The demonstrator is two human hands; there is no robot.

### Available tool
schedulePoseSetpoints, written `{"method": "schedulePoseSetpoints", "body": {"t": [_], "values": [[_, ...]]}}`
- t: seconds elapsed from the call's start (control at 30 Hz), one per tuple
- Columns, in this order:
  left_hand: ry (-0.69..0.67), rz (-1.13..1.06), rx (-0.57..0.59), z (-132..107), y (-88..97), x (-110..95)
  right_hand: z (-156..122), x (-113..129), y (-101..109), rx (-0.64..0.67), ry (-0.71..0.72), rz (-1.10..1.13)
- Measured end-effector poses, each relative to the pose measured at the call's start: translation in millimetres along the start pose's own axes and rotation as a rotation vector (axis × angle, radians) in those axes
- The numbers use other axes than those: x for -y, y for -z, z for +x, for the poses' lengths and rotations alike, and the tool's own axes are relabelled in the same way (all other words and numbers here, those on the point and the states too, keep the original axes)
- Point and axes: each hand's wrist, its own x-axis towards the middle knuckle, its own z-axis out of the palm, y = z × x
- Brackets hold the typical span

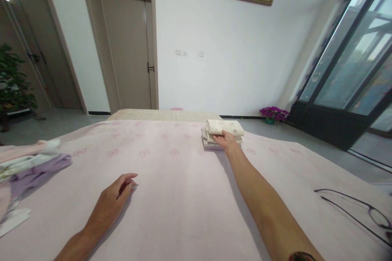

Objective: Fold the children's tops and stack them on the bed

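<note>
My right hand (pixel 227 140) reaches to the far side of the pink sheet. It grips a cream folded cloth (pixel 225 127) with a small pattern, fingers under its near edge and thumb close by. That cloth rests at the top of a small stack, with a greyish folded cloth (pixel 211 145) at the bottom. On the left, my left hand (pixel 118 191) is low over the sheet, holding nothing. Its fingers are loosely curved, with a gap between thumb and forefinger.
Loose clothes (pixel 39 167) in pink, white and purple lie at the left edge of the pink sheet (pixel 174 200). A pair of glasses (pixel 361 212) with arms unfolded is at the right. Beyond the sheet are a purple flower pot (pixel 272 114) and a door (pixel 128 49).
</note>
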Motion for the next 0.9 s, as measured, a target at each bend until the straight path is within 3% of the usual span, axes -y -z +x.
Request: {"method": "schedulePoseSetpoints", "body": {"t": [0.2,0.33,0.4,0.53,0.6,0.67,0.8,0.9], "values": [[-0.006,0.008,0.012,0.6,-0.5,1.4,-23.5,-1.0,17.4,-0.047,-0.118,-0.149],[0.006,0.010,0.023,1.1,0.2,-1.6,-40.7,-0.9,24.7,0.003,-0.121,-0.309],[0.002,0.010,0.031,1.2,0.6,-3.9,-41.8,6.6,20.9,-0.001,0.045,-0.450],[-0.004,0.009,0.041,0.9,1.6,-8.2,-25.5,29.1,3.6,-0.080,0.683,-0.974],[-0.008,0.006,0.051,0.6,2.0,-9.2,-10.8,34.2,-3.1,-0.079,0.826,-1.148],[-0.017,0.008,0.065,0.4,2.4,-9.1,5.9,31.1,-4.4,-0.062,0.796,-1.216],[-0.022,0.021,0.082,0.9,2.4,-7.3,38.1,11.7,7.4,-0.008,0.506,-1.323],[-0.020,0.017,0.096,1.3,1.9,-6.3,54.7,3.2,17.1,0.055,0.350,-1.620]]}}
